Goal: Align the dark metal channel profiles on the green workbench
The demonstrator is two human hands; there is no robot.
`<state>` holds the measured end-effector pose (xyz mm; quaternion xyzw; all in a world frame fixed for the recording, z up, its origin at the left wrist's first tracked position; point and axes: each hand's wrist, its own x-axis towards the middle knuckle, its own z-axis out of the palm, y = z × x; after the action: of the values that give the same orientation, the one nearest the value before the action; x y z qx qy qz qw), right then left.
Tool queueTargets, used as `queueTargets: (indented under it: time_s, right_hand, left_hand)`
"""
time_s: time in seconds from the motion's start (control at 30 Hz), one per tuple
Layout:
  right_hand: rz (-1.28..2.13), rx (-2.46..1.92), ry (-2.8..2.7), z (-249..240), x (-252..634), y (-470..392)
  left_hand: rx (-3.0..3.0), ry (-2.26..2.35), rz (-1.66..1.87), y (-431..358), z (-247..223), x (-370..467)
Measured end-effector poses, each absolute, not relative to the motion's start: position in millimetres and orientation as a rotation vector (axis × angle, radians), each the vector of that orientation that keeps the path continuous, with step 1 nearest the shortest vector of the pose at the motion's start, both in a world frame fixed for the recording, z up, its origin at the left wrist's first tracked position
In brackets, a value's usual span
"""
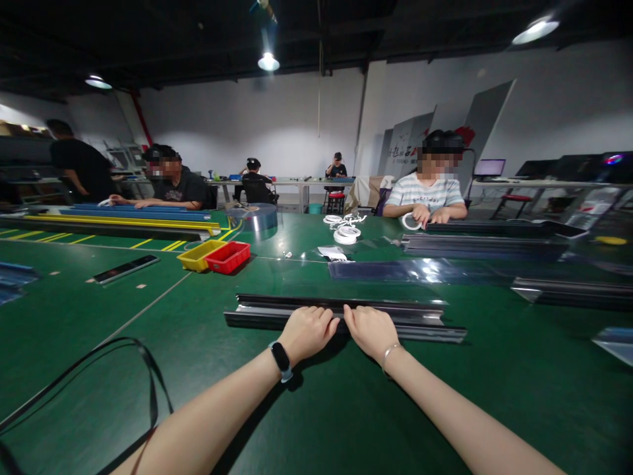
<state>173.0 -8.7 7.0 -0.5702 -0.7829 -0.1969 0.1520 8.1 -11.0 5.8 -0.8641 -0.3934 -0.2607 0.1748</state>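
Note:
A long black channel-shaped profile point(267, 318) lies crosswise on the green table in front of me, its inner floor shiny. My left hand point(309, 333) is closed over its near edge just left of the middle. Close beside it, my right hand point(370, 330) grips the same edge, the two thumbs almost meeting. Both sets of fingertips curl down into the channel and are partly hidden. Behind the profile, a clear plastic strip point(395, 271) stretches to the right.
Yellow point(202, 255) and red point(228, 257) bins stand left of centre, near a phone point(126, 268). White tape rolls point(347, 235) lie farther back. More dark profiles point(484, 245) are at right, where a co-worker point(426, 191) sits opposite. A black cable point(141, 349) loops at left.

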Motion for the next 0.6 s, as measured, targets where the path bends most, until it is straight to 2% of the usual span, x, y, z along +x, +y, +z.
queueTargets:
  time_s: [0.6]
  right_hand:
    - [-0.620,-1.650,-2.103,10.6,184.0,-20.2]
  left_hand:
    - [-2.353,-1.248,-0.710,-12.2,6.8,-3.5]
